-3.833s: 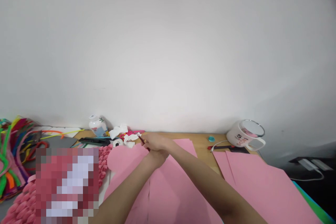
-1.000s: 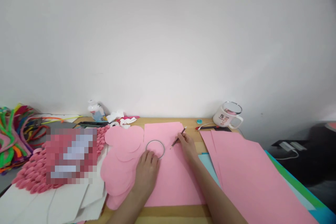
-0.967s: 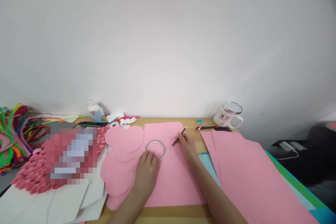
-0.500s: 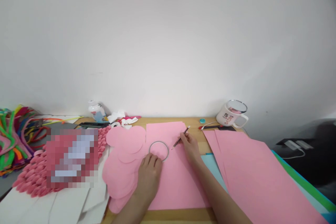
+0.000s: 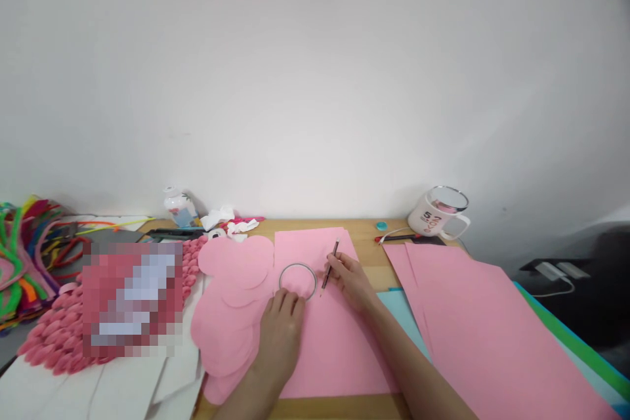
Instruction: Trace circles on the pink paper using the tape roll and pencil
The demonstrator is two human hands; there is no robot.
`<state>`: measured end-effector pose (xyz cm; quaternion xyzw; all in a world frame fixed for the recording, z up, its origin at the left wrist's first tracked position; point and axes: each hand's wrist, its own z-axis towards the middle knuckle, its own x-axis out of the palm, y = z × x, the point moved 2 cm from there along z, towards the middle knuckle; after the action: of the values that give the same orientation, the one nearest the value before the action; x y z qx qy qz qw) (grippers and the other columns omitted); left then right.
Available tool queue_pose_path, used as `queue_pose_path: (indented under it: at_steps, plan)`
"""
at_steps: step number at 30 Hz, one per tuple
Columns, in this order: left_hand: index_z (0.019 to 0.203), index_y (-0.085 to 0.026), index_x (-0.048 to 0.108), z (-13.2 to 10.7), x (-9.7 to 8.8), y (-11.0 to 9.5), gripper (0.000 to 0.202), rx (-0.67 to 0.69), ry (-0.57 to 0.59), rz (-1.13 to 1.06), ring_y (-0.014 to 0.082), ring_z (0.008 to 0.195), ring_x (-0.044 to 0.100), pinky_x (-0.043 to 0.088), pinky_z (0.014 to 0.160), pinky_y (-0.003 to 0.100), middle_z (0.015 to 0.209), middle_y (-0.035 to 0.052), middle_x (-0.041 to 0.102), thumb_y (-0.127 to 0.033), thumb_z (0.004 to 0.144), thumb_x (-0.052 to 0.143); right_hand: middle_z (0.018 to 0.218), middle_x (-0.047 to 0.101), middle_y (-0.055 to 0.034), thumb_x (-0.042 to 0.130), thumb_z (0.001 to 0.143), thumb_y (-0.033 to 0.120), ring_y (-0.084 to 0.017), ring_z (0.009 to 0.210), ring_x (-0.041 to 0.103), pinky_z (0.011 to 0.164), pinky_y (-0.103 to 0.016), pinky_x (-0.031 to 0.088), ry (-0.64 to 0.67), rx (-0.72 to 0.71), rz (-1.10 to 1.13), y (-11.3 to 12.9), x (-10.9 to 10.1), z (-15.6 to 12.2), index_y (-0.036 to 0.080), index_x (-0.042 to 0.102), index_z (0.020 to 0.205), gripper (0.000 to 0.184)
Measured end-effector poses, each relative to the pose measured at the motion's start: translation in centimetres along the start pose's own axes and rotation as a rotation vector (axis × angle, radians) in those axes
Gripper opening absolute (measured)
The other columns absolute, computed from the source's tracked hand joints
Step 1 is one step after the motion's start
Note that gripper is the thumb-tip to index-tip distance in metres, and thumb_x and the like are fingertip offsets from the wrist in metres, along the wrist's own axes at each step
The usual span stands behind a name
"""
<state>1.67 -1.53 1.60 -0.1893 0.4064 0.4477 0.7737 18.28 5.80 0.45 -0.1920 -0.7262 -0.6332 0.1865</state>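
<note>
Left hand (image 5: 281, 328) flat, fingers pressing metal ring (image 5: 297, 281) onto pink sheet (image 5: 325, 341) as template. Right hand (image 5: 350, 279) pinching pencil (image 5: 329, 266), tip at ring's edge.

Left hand (image 5: 282, 325) lies flat, fingers forward; right hand (image 5: 350, 279) curled in a pinching grip.

A wooden table (image 5: 367, 231) stands against the wall. On it lie a pink sheet (image 5: 325, 341), pink paper discs (image 5: 231, 315), more pink sheets (image 5: 472, 335) at the right, a mug (image 5: 440, 215) at the back, and white paper (image 5: 98, 387) at the left.
</note>
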Motion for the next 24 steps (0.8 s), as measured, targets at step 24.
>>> queue_pose_path:
  at_steps: [24]
  plan:
    - [0.108, -0.011, 0.058, 4.8, 1.5, 0.0, 0.045, -0.090, 0.324, -0.058, 0.0246, 0.103, 0.057, 0.048, 0.089, 0.040, 0.107, 0.0139, 0.063, 0.007, 0.071, 0.037, 0.055, 0.063, 0.0043, 0.084, 0.062, 0.025, -0.008, 0.052, 0.060, 0.064, -0.024, 0.056, -0.164, 0.132, 0.412, 1.0, -0.8, 0.5, 0.017, 0.061, 0.065, 0.024]
